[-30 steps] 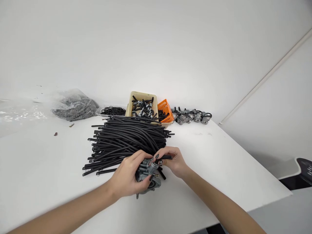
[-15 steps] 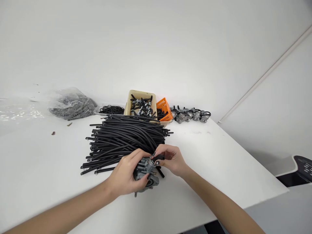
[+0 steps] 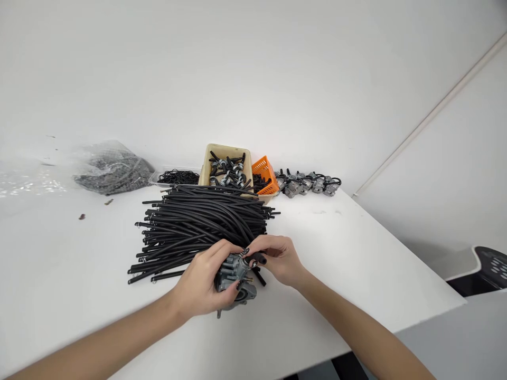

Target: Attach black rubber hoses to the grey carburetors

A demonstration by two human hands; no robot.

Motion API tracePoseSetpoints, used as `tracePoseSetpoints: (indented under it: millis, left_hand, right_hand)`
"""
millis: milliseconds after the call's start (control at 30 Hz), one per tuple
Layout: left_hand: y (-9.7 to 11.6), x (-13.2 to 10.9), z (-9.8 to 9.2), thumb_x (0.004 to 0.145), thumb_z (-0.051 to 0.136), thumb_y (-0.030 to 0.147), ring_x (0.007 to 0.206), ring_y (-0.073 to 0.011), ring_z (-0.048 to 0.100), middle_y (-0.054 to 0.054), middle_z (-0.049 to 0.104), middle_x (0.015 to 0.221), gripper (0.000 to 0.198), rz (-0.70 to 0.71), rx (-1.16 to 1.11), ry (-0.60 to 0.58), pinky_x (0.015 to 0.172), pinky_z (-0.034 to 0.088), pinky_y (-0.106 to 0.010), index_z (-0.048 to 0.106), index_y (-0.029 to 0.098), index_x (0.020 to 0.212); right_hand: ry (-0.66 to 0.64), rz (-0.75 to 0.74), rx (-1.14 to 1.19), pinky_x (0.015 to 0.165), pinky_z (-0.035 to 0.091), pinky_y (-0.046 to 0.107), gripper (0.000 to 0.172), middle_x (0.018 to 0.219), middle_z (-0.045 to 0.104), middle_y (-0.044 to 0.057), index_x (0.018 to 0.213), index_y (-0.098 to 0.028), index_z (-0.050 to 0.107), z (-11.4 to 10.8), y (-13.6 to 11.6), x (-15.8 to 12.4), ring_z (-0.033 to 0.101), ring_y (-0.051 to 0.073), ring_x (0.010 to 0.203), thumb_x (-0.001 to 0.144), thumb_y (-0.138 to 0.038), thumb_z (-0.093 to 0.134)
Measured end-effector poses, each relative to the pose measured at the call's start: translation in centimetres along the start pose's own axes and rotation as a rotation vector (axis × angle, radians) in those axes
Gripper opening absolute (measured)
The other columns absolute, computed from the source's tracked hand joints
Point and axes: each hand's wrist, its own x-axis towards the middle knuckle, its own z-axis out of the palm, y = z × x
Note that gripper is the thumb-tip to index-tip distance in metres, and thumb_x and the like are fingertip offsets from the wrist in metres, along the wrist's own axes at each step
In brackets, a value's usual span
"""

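- The left hand (image 3: 204, 279) is curled around the grey metal part (image 3: 233, 269), thumb on the near side, fingers over the far side. Whether the part's underside rests on the worktop (image 3: 325, 258) cannot be told.
- The right hand (image 3: 283, 262) pinches the short black rubber piece (image 3: 259, 258) between thumb and fingers, right at the upper end of the metal part. How far the piece is seated is hidden by the fingertips.
- The metal part sits near the middle of the view, just in front of the black hoses (image 3: 198, 224).
- To work the joint well, the left hand should brace the metal part firmly, so that any push from the right hand does not roll it.
- The rubber piece would best be gripped low, near the joint, since soft rubber probably bends when pressed from its free end. Small, even turns should suit it better than a hard shove.
- One hose end pokes out just behind the right hand; a sideways slip could catch it.
- Beyond the hoses, the beige tub (image 3: 228, 148) and orange basket (image 3: 273, 187) limit reach forward.
- The most room for moving lies to the right, though the worktop's slanting side edge and its near edge bound it; the left forearm has ample space too.
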Motion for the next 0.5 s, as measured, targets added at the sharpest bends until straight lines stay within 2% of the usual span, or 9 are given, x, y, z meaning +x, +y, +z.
tracePoseSetpoints:
  millis: [200, 500]
  left_hand:
    - [-0.11, -0.02, 0.09, 0.083, 0.047, 0.043, 0.083, -0.0203, 0.054, -0.005, 0.053, 0.097, 0.033, -0.004, -0.011, 0.005, 0.072, 0.044, -0.031, 0.052, 0.022, 0.108]
    - [0.2, 0.09, 0.01, 0.083, 0.046, 0.043, 0.083, -0.0203, 0.054, -0.004, 0.053, 0.096, 0.032, -0.02, -0.026, 0.005, 0.073, 0.044, -0.032, 0.052, 0.022, 0.106]
  right_hand:
    - [0.032, -0.012, -0.023, 0.067, 0.053, 0.027, 0.008, 0.079, 0.065, 0.003, 0.086, -0.022, 0.072, 0.37, -0.25, 0.08, 0.061, 0.014, 0.071, 0.078, -0.025, 0.072]
    - [0.049, 0.022, 0.077, 0.069, 0.052, 0.024, 0.016, 0.077, 0.065, 0.001, 0.084, -0.021, 0.069, 0.6, -0.15, 0.12, 0.061, 0.012, 0.072, 0.071, -0.021, 0.079]
